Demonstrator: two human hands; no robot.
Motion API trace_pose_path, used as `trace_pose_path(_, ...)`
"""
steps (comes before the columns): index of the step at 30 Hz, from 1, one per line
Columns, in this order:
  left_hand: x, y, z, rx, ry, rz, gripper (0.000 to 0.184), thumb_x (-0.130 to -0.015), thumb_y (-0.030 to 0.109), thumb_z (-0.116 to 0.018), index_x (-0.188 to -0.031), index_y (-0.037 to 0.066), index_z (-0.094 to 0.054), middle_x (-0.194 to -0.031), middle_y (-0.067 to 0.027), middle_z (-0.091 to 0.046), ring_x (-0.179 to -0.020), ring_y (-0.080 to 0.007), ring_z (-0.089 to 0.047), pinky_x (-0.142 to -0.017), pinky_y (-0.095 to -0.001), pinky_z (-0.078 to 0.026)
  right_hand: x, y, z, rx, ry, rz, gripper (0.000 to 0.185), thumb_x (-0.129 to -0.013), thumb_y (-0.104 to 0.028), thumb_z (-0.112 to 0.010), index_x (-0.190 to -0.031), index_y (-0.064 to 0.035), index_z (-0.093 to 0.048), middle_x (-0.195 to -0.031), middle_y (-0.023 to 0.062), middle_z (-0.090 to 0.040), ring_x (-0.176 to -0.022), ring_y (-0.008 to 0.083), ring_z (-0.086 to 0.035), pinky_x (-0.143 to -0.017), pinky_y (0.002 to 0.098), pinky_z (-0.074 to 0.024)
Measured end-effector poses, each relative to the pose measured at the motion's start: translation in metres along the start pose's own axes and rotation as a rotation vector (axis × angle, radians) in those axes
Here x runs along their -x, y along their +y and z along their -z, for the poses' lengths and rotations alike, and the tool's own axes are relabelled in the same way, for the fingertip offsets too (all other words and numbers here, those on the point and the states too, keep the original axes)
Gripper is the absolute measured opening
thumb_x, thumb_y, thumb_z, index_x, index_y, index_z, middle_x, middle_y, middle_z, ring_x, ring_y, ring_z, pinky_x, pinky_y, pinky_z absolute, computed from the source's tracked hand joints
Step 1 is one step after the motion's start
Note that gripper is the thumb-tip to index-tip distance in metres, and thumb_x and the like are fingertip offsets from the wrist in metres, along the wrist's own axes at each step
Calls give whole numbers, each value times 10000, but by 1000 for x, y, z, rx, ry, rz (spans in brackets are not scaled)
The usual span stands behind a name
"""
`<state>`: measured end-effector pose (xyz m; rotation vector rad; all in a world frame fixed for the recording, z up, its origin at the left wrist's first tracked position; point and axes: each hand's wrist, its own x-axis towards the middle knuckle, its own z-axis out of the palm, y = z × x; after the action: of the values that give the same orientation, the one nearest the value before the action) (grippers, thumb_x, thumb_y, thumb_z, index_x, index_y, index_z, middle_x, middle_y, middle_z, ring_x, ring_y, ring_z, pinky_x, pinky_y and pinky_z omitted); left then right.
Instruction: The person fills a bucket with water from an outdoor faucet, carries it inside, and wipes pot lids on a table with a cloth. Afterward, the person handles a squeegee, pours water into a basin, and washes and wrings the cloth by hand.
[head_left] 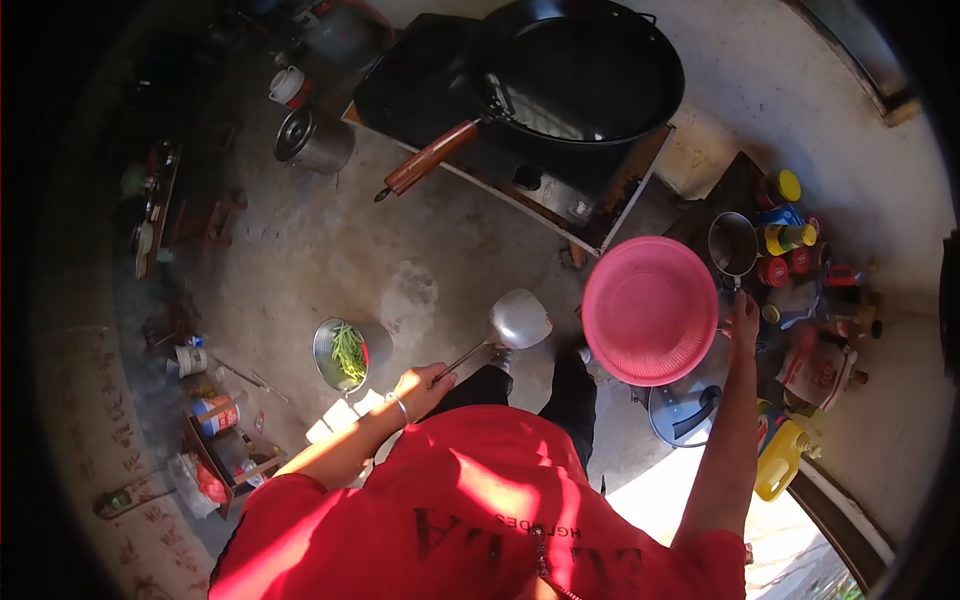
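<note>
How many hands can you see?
2. The left hand holds the metal spatula. The right hand is beside the pink basin, near the small pot.

A lidded metal pot (322,143) stands near a red-and-white container (290,87).

1 wok (580,65) top ctr; 1 pink basin (650,310) rt of ctr; 1 turner (520,318) nr ctr; 1 sm. handled pot (733,244) rt; 1 lidded pot (325,142) upper L; 1 yellow jug (780,462) lower R. Rt-side jars (772,270): too cluttered to ct.
</note>
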<state>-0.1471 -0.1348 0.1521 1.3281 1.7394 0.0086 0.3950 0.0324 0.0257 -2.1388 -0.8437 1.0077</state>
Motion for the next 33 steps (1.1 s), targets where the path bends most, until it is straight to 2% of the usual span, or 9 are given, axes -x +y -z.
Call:
trace_pose_path(4, 49, -113, -1, -7, 83, 214, 320, -825, 352, -467, -830, 46, -564, -718, -169, -575, -712, -366, -549, -677, -402, -435, -90, 18, -26, -73, -173, -150, 723, -758, -663, -442, -1153, -61, -513, -871, 63, -578, -563, 168, -539, -379, 257, -380)
trace_pose_path(7, 98, -196, -22, 59, 165, 436, 356, -825, 376, -473, -859, 39, -582, -768, -194, -584, -792, -365, -560, -709, -405, -434, -103, 13, -37, -32, -152, -195, 468, -854, -456, -428, -1031, -42, -555, -727, 32, -598, -566, 130, -572, -351, 249, -364)
trace_pose_path(9, 126, -237, -40, 85, 171, 518, 353, -828, 376, -467, -842, 43, -583, -798, -201, -592, -814, -368, -559, -724, -424, -425, -82, -19, -43, 1186, -60, 135, 300, -825, -353, -523, -874, -59, -552, -691, 22, -581, -545, 133, -549, -400, 256, -396)
trace_pose_path(12, 157, -278, -72, 120, 191, 652, 361, -825, 379, -461, -787, 47, -597, -818, -199, -600, -824, -371, -558, -743, -434, -425, -184, 84, 38, 1066, 127, 424, 203, -784, -263, -577, -804, -70, -518, -660, 38, -556, -522, 153, -517, -459, 282, -422)
trace_pose_path(14, 159, -293, -79, 196, 179, 753, 374, -817, 391, -468, -785, 50, -617, -827, -192, -606, -844, -367, -559, -775, -430, -423, -204, 76, 39, 1264, 500, 471, 479, -820, -486, -411, -898, -43, -575, -655, 115, -608, -507, 210, -576, -464, 345, -453)
trace_pose_path(16, 154, -300, -86, 311, 132, 851, 360, -803, 390, -486, -793, 63, -635, -784, -169, -611, -790, -337, -576, -748, -415, -444, -70, -35, 6, 472, 332, -110, 585, -809, -521, -363, -1029, -38, -610, -780, 132, -636, -642, 264, -604, -584, 378, -464)
trace_pose_path(20, 128, -303, -77, 733, 114, 961, 266, -768, 336, -510, -753, 101, -635, -587, -71, -531, -484, -187, -511, -465, -346, -444, -38, -53, -15, 640, 591, 330, 451, -856, -435, -386, -1007, -64, -593, -842, 148, -619, -672, 275, -598, -592, 410, -460)
trace_pose_path(25, 119, -316, -88, 1168, 155, 894, 162, -725, 272, -550, -735, 114, -585, -502, -9, -410, -411, -142, -419, -371, -292, -339, 41, -84, -218, 358, -168, 297, 396, -853, -420, -428, -923, -62, -580, -739, 111, -589, -603, 226, -569, -533, 366, -440)
trace_pose_path(33, 188, -296, -184, 1557, 395, 1035, 175, -747, 246, -522, -735, 79, -573, -524, -20, -451, -407, -138, -416, -360, -305, -352, 273, -72, -319, 362, -1089, 76, 292, -857, -376, -497, -722, -123, -439, -543, -15, -441, -429, 83, -412, -387, 229, -320)
